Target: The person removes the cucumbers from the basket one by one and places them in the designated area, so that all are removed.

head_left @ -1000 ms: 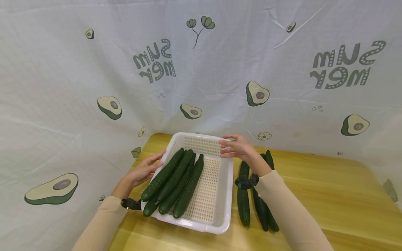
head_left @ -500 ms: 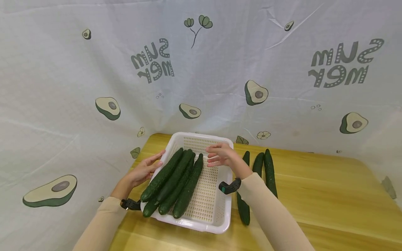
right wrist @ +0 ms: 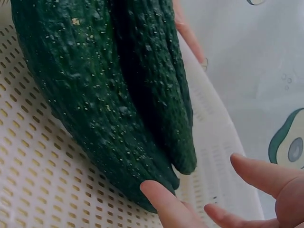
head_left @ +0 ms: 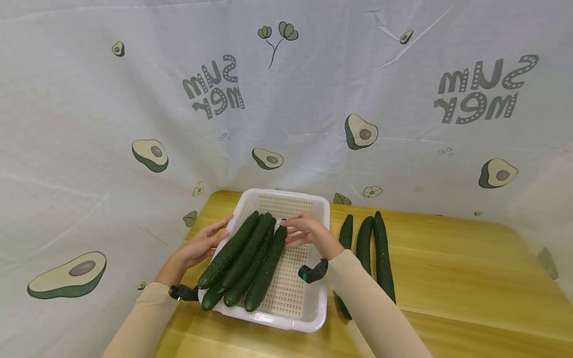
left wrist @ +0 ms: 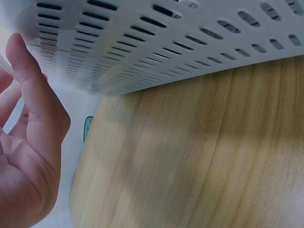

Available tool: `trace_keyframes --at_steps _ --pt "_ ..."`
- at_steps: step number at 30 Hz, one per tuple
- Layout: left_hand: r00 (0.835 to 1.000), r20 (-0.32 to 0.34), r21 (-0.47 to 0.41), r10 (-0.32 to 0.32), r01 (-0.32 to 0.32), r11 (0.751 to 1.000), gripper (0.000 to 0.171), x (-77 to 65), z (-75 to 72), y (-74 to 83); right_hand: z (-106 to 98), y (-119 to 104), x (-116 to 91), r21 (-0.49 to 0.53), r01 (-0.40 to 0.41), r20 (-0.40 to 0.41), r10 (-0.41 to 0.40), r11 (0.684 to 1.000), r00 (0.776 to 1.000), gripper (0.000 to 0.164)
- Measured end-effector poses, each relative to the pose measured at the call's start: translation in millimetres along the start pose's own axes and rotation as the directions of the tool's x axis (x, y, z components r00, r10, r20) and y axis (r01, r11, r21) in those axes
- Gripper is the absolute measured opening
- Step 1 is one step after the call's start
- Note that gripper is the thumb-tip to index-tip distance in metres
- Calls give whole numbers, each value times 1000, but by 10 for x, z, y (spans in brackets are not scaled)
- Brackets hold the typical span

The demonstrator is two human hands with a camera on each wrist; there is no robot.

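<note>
smooth plstc bskt (head_left: pixel 290 291), rough bumpy cukes (head_left: pixel 265 278), wd-grain tbl (head_left: pixel 452 278)

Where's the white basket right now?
In the head view, the white basket sits on the wooden table just below centre, with the left hand at its left side and three cucumbers to its right.

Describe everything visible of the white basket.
The basket is white, plastic-looking, rectangular with rounded corners, a smooth rim and slotted walls and floor. It sits open side up on the wood-grain table, slightly turned. Cucumbers lie along its left side, their near ends partly covering the near-left corner. The left grip touches its left side; the right grip is over its interior.
</note>
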State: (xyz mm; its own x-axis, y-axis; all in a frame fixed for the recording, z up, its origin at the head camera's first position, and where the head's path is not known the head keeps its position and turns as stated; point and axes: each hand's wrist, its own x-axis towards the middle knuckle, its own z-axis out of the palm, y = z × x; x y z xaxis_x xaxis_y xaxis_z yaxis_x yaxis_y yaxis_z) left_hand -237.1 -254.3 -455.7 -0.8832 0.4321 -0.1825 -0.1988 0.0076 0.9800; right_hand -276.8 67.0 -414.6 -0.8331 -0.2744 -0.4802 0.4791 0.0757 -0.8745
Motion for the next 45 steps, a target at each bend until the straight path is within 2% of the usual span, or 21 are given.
trace_keyframes --at_steps 7,13,17,20,30,36,42,45 --pt "1000 8 9 -1 1 1000 61 -5 -2 -15 129 84 59 -6 -82 -34 82 997 996 56" --pt "1000 6 8 2 -2 1000 62 0 -1 -9 179 130 94 1 -114 -53 114 994 992 67" --pt "1000 2 12 1 -1 1000 62 8 1 -6 188 167 129 41 -168 -33 169 985 985 86" --pt "1000 4 9 0 0 1000 61 14 1 -11 187 203 152 40 -207 -10 207 978 978 93" --pt "1000 16 12 19 -19 1000 61 -2 6 -12 220 253 157 54 -291 79 286 955 955 88" --pt "1000 16 7 12 -13 1000 60 4 3 -13 256 287 143 13 -261 145 256 965 956 91" --pt "1000 25 16 16 -17 1000 60 5 -6 -12 285 314 167 -27 -232 161 233 972 959 97" --pt "999 28 27 19 -20 999 60 4 -10 -18 293 328 187 -40 -217 165 221 975 961 90"
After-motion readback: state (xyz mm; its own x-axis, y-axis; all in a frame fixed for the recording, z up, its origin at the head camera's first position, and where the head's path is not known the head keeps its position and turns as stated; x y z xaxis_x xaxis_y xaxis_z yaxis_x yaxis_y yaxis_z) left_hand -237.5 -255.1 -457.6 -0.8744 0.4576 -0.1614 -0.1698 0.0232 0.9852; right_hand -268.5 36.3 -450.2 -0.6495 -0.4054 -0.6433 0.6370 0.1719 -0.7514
